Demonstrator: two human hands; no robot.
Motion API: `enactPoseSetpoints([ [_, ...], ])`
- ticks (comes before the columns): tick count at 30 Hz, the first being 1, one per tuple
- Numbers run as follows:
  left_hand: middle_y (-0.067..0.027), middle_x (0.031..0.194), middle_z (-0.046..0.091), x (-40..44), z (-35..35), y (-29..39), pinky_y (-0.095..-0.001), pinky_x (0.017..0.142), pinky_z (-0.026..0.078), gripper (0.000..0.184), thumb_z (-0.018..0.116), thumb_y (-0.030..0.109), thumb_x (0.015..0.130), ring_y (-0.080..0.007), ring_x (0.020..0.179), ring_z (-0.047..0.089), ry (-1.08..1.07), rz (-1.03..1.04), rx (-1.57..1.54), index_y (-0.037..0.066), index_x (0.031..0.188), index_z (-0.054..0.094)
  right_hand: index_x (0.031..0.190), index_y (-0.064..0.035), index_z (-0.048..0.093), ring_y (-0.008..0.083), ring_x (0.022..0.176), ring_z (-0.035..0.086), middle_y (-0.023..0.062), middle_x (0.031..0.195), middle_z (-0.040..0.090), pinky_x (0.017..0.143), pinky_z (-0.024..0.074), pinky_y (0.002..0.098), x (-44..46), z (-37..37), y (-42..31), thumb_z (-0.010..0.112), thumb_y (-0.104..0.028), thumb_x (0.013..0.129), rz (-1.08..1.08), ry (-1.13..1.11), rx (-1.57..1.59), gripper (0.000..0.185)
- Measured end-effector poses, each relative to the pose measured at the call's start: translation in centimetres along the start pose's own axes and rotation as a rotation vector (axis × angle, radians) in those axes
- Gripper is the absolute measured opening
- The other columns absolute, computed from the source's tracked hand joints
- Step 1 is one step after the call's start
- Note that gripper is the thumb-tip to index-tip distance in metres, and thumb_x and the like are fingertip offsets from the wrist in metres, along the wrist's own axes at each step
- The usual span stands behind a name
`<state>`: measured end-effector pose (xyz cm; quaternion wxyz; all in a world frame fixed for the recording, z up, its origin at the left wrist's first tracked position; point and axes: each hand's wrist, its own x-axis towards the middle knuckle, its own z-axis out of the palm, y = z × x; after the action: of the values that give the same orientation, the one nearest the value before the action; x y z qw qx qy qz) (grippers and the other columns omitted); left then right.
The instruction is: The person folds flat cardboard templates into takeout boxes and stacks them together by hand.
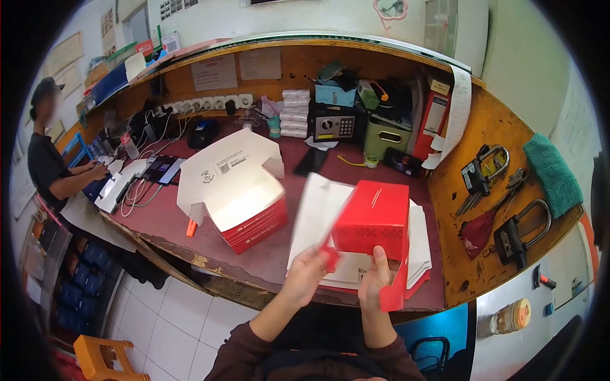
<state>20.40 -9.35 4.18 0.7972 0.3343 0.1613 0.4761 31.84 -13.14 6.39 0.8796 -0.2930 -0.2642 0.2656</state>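
Left hand (305, 277), blurred, seems closed on a red flap (330, 259); the red box (372, 209) lies ahead and rightward of it, above the tabletop (159, 209), front face running crosswise; right hand (376, 279), nearer, grips it, thumb up that face; a white stack (418, 247) shows just right

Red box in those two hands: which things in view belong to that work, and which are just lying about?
Apparently part of the job:
red box, held
open box beside it
stacked white pieces on the table

Apparently just lying about:
green towel
padlocks
safe
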Motion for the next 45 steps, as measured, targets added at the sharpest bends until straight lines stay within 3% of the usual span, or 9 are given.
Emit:
enactPoseSetpoints([
  [4,-0.0013,0.069,0.059,-0.1,-0.5,-1.3,-0.0180,0.057,0.040,0.008,0.068,0.004,0.073,-0.0041,0.062,0.052,0.246,0.398,0.583,0.002,0.077,0.061,0.118,-0.0053,0.046,0.0193,0.104,0.051,0.0081,0.113,0.053,0.092,0.0392,0.0335,-0.8,-0.3,-0.1,0.054,0.000,0.079,-0.022,-0.113,-0.005,0.040],
  [20,-0.0014,0.068,0.058,-1.3,0.2,0.4,-0.0197,0.047,0.037,0.016,0.067,0.017,0.076,-0.0063,0.050,0.046,0.175,0.049,0.121,0.003,0.079,0.061,0.117,-0.0051,0.045,0.0190,0.098,0.054,0.0091,0.110,0.054,0.088,0.0422,0.0338,-1.8,1.3,0.0,0.051,0.000,0.081,0.300,-0.141,0.201,0.036],
  [22,-0.0031,0.066,0.058,-2.3,0.2,2.9,-0.0216,0.048,0.040,0.028,0.072,0.026,0.070,-0.0102,0.050,0.051,-0.202,-0.167,1.019,0.002,0.079,0.061,0.116,-0.0028,0.044,0.0192,0.097,0.054,0.0104,0.110,0.054,0.088,0.0417,0.0317,-1.2,0.7,0.4,0.052,0.000,0.080,0.141,-0.092,-0.004,0.037],
  [24,-0.0066,0.076,0.060,-3.6,1.4,5.2,-0.0274,0.054,0.045,0.042,0.075,0.031,0.063,-0.0180,0.061,0.059,0.021,-0.140,1.569,0.003,0.090,0.060,0.110,-0.0036,0.050,0.0200,0.098,0.053,0.0116,0.105,0.056,0.086,0.0411,0.0335,-0.5,0.4,0.2,0.058,-0.005,0.078,0.120,-0.169,-0.177,0.033],
  [26,-0.0130,0.100,0.057,-3.9,1.4,5.9,-0.0270,0.062,0.049,0.056,0.076,0.029,0.062,-0.0185,0.071,0.061,0.211,0.717,1.540,0.003,0.104,0.051,0.107,-0.0037,0.051,0.0203,0.096,0.054,0.0115,0.101,0.057,0.085,0.0410,0.0340,0.0,0.8,-0.3,0.059,-0.007,0.077,0.113,-0.341,-0.431,0.031],
  [31,-0.0107,0.107,0.053,-1.9,-1.9,5.8,-0.0288,0.068,0.050,0.064,0.072,0.021,0.068,-0.0192,0.087,0.059,0.173,0.386,0.997,0.004,0.119,0.037,0.099,-0.0040,0.056,0.0209,0.091,0.055,0.0112,0.093,0.059,0.082,0.0409,0.0354,-1.4,5.2,-2.9,0.064,-0.011,0.074,0.066,-0.977,-1.086,0.026],
  [36,-0.0123,0.113,0.048,-2.1,-5.2,6.0,-0.0252,0.064,0.050,0.065,0.070,0.015,0.072,-0.0143,0.087,0.057,0.178,0.200,0.336,0.002,0.121,0.030,0.078,-0.0034,0.056,0.0263,0.072,0.052,0.0087,0.073,0.053,0.067,0.0378,0.0370,-1.2,6.2,-1.0,0.067,-0.021,0.069,-0.537,-1.289,-1.523,0.023],
  [41,-0.0092,0.107,0.056,-4.2,-8.6,13.4,-0.0265,0.062,0.048,0.026,0.060,0.005,0.073,-0.0187,0.080,0.061,0.222,0.730,1.527,0.006,0.099,0.058,0.076,-0.0017,0.057,0.0297,0.068,0.052,0.0110,0.072,0.053,0.064,0.0390,0.0379,2.9,10.1,-0.8,0.062,-0.016,0.072,-0.460,-1.437,-1.267,0.016],
  [45,-0.0035,0.102,0.057,-3.5,-13.7,17.3,-0.0308,0.063,0.048,0.024,0.053,0.001,0.073,-0.0238,0.082,0.059,0.235,0.770,1.954,0.008,0.095,0.059,0.079,0.0005,0.056,0.0343,0.070,0.054,0.0134,0.076,0.056,0.065,0.0425,0.0409,4.1,13.6,0.6,0.061,-0.014,0.073,-0.373,-1.599,-1.085,0.017],
])
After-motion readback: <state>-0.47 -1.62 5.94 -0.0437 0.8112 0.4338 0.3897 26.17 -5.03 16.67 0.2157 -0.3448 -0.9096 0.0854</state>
